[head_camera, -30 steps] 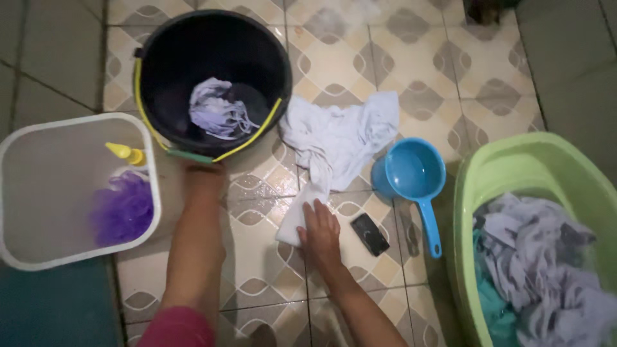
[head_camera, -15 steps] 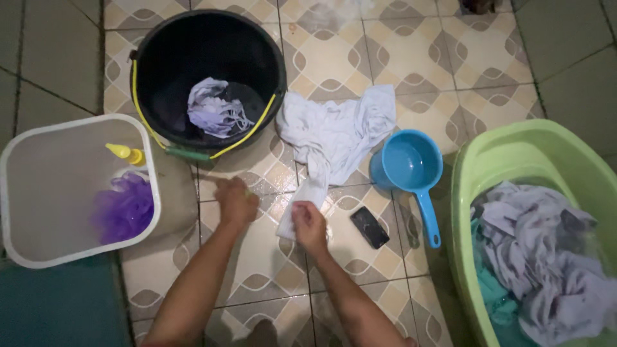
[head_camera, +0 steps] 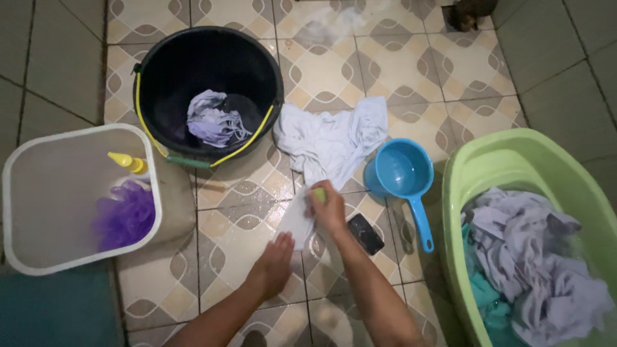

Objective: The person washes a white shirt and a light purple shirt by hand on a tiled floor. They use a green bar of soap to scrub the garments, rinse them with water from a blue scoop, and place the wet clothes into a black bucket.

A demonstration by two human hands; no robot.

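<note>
Change since half a second ago: the right hand (head_camera: 329, 209) has moved up the cloth and now closes round a small yellow-green scrubbing piece (head_camera: 319, 193), pressing it onto the white wet cloth (head_camera: 324, 142). The left hand (head_camera: 276, 263), which was fisted beside the cloth, now lies flat and open, fingers spread, pinning the cloth's near end to the patterned tile floor (head_camera: 238, 212). Judged from this, scrubbing of the cloth's lower strip looks under way, one hand holding, one rubbing.

The cloth is spread mid-floor, its narrow tail running down between both hands; the bulk lies beyond the right hand, toward the far edge of the floor. It touches both hands.

Around it:
- black round plastic bucket with yellow handle (head_camera: 209, 64), far-left of the cloth, a pale lilac garment (head_camera: 212, 119) inside
- blue plastic water dipper (head_camera: 402, 172), just right of the cloth, handle pointing near
- dark flat phone-like slab (head_camera: 366, 234), just beside the right wrist
- white square basin (head_camera: 32, 257) at the left edge, holding a purple mesh sponge (head_camera: 125, 215) and a yellow-capped bottle (head_camera: 128, 162)
- green plastic tub (head_camera: 488, 151) at the right edge, full of soaking grey and teal laundry (head_camera: 533, 257)
</note>
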